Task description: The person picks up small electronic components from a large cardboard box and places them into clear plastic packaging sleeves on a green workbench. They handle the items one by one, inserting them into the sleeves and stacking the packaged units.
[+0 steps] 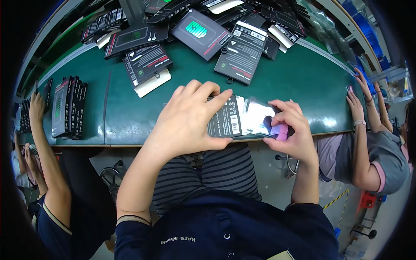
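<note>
At the near edge of the green table, my left hand (184, 119) grips a flat black printed carton (224, 123), thumb on the near side and fingers on the far side. The carton's right end is open. A shiny, clear-looking plastic packet (256, 116) sits at that end, partly inside or against it; I cannot tell which. My right hand (299, 134) is curled around the packet's right end, thumb and fingers pinching it. Between those fingers show a pink piece (281, 131) and something dark. Glare hides the packet's contents.
Beyond my hands lie many black cartons (203, 34), heaped, some with white flaps open (154, 82). A row of upright cartons (65, 108) stands at the left. Co-workers' arms reach in at left (52, 173) and right (362, 143). A metal post (132, 11) rises at the back.
</note>
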### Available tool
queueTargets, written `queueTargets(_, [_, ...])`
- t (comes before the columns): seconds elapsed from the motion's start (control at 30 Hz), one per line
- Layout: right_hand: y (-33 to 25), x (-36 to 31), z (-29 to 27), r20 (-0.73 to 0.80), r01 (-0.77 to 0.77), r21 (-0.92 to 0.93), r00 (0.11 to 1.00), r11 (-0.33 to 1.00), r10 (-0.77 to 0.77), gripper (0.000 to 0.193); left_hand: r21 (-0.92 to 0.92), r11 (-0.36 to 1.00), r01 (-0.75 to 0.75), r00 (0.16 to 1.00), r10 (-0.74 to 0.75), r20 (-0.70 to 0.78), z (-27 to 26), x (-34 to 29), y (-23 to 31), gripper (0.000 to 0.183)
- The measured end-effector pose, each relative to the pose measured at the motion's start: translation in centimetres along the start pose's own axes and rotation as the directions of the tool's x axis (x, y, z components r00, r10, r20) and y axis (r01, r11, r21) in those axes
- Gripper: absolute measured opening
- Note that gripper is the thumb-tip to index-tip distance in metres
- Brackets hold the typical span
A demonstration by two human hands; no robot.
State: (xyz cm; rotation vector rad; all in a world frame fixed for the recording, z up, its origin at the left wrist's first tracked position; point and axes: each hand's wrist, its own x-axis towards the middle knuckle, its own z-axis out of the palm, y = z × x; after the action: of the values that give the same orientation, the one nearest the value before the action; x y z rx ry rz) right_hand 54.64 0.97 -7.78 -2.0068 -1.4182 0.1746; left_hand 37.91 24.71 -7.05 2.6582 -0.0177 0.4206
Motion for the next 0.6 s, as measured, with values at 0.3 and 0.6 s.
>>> queueTargets(0.3, [-3.1, 3.0, 2.1, 0.236, 0.109, 0.164, 0.961, 0.98, -0.147, 0.062, -0.036, 0.999, -0.009, 1.0, 0.01, 0.02, 0.2, 0.2, -0.1, 0.075])
queueTargets(0.6, [-8.5, 4.3, 3.5, -0.208, 0.119, 0.941, 0.942, 0.316, 0.264, 0.045, -0.275, 0.952, -0.134, 0.787, -0.066, -0.613, 0.5, 0.6, 2.1, 0.099])
